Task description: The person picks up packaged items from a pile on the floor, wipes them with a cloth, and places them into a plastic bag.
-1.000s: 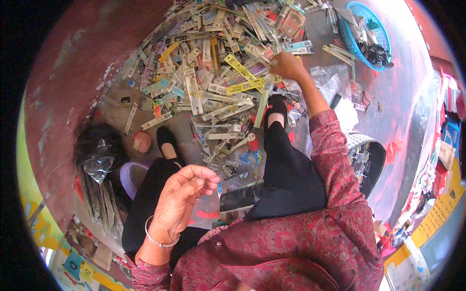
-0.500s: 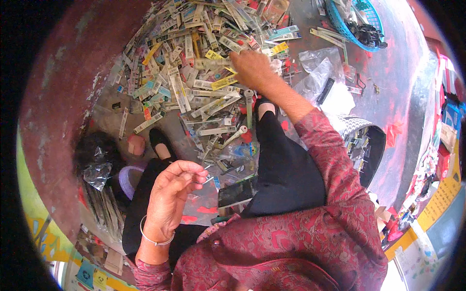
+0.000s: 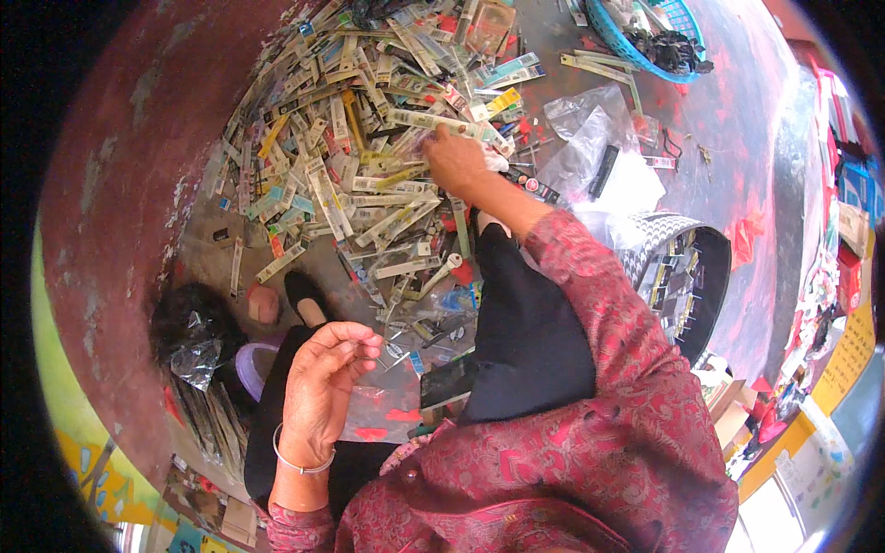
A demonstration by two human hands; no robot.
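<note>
My right hand [image 3: 458, 164] reaches into a large heap of long, narrow, flat plastic packets [image 3: 324, 195] on the floor ahead of me. Its fingers are bent down among the packets, beside a long pale packet [image 3: 429, 120]; what they grip is hidden. My left hand [image 3: 323, 378], with a bangle [image 3: 302, 464] on the wrist, is held up above my left leg. Thumb and fingers are pinched together, and a thin sliver by the fingertips is too small to name.
A blue plastic basket [image 3: 678, 23] with black plastic stands far right. Nearer lie a clear plastic bag [image 3: 581, 129] and a black-edged container [image 3: 714, 295] of small packets. To my left are a purple ring-shaped thing [image 3: 249, 370] and a bag of dark strands [image 3: 207, 405].
My right hand has drawn slightly nearer and left, lower into the heap. My left hand keeps its pinch almost in place. The whole view has shifted a little.
</note>
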